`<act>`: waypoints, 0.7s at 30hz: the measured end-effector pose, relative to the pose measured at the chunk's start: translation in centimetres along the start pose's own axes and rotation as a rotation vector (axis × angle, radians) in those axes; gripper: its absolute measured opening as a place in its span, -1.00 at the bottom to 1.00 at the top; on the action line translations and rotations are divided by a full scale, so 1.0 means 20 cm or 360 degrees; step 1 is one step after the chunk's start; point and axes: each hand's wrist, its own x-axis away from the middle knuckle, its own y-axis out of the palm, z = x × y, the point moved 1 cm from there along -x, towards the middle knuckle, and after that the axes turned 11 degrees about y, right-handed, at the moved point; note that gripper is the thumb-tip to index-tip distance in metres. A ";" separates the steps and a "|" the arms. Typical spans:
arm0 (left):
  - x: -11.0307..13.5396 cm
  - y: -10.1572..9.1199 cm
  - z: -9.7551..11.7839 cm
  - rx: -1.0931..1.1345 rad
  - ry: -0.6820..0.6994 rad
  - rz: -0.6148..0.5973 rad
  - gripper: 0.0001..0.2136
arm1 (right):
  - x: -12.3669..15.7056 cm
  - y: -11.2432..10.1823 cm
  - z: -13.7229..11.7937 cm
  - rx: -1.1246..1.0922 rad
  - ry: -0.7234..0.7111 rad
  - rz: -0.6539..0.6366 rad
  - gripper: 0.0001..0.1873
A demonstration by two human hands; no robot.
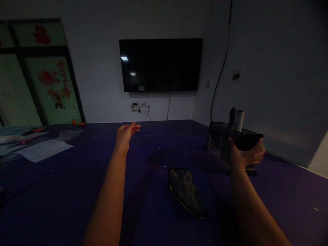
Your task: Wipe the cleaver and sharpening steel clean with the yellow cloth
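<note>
Both visible: left hand (pixel 126 135) open, empty above purple floor (pixel 64 191); right hand (pixel 249 154) gripping black box (pixel 219 144) end.

Two hands (pixel 125 134) (pixel 247 156), one box (pixel 220 147), one television (pixel 161 65).

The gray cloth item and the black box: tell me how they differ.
Shape: the gray cloth item lies limp and wrinkled, while the black box looks stiff and straight-edged.
Contact: the right hand appears to grip the black box's near end; neither hand touches the gray cloth item.
Load: the black box bears a pale cylinder; nothing rests on the gray cloth item.
Both are dark-toned.
</note>
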 end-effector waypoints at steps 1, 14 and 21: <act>0.00 0.00 0.00 0.0004 -0.0028 -0.0014 -0.78 | 0.01 0.00 -0.01 0.0024 0.0010 0.0011 0.03; 0.08 0.16 0.07 0.0109 -0.0074 -0.0059 -0.73 | 0.19 -0.22 -0.67 -0.1062 -0.0467 -0.0038 -0.45; 0.37 0.50 0.15 0.0924 -0.0800 -0.0641 -0.52 | 0.69 -0.29 -0.91 -0.1128 -0.0846 -0.1325 -0.41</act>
